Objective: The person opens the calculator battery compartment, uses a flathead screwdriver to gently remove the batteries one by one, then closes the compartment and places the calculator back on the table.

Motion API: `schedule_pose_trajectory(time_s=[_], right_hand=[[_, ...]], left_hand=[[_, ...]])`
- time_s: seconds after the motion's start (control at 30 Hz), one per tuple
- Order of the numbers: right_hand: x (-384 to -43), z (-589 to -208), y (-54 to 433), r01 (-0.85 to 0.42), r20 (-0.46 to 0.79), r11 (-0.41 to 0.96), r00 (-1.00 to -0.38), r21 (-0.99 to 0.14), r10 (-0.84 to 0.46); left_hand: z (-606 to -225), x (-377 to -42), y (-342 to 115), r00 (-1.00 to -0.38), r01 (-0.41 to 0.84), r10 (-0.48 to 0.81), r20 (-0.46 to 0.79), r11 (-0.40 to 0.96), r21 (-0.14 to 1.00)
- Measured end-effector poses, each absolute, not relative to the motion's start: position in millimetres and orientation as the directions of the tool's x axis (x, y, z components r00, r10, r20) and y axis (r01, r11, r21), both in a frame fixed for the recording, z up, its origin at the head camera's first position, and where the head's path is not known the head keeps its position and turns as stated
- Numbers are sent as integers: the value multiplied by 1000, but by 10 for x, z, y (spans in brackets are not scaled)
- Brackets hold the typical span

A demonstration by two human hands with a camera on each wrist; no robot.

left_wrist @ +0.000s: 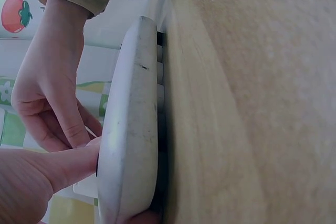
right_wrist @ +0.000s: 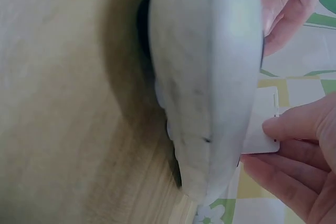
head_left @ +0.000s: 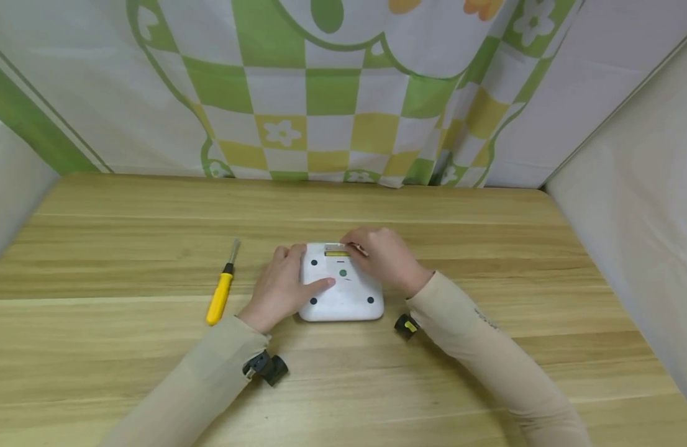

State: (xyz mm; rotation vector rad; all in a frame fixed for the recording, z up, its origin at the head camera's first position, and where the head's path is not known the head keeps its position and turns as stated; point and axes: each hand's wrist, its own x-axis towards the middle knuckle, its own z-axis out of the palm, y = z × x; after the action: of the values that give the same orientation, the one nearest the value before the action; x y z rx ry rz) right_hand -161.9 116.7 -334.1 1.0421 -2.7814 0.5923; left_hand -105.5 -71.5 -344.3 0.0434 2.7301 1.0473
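A white calculator-like device [head_left: 349,310] lies face down on the table, its black round feet showing and keys visible along its underside in the wrist views. My left hand [head_left: 282,282] grips its left side, thumb on the back and fingers at the edge. At the far edge, a yellow battery [head_left: 336,254] shows in an uncovered battery slot. Over that slot's right end, my right hand [head_left: 391,261] pinches a small white battery cover [right_wrist: 262,124] between thumb and fingers. The cover stands up from the device's back in the right wrist view.
A screwdriver [head_left: 220,288] with a yellow handle lies left of the left hand on the wooden table [head_left: 125,261]. A checkered green and white curtain [head_left: 332,93] hangs behind the table's far edge. Black wrist cameras sit at both sleeves.
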Motion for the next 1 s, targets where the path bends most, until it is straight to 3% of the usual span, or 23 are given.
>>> schedule_pose_trajectory(time_s=[0.13, 1.0], right_hand=[[-1614, -3351, 1166, -656, 260, 701, -755, -280, -602], [-1529, -3412, 1362, -632, 343, 707, -772, -317, -536]], left_hand=[[-3442, -1055, -716, -976, -49, 105, -191, 746, 664], [-3449, -1058, -722, -977, -39, 114, -182, 738, 674]])
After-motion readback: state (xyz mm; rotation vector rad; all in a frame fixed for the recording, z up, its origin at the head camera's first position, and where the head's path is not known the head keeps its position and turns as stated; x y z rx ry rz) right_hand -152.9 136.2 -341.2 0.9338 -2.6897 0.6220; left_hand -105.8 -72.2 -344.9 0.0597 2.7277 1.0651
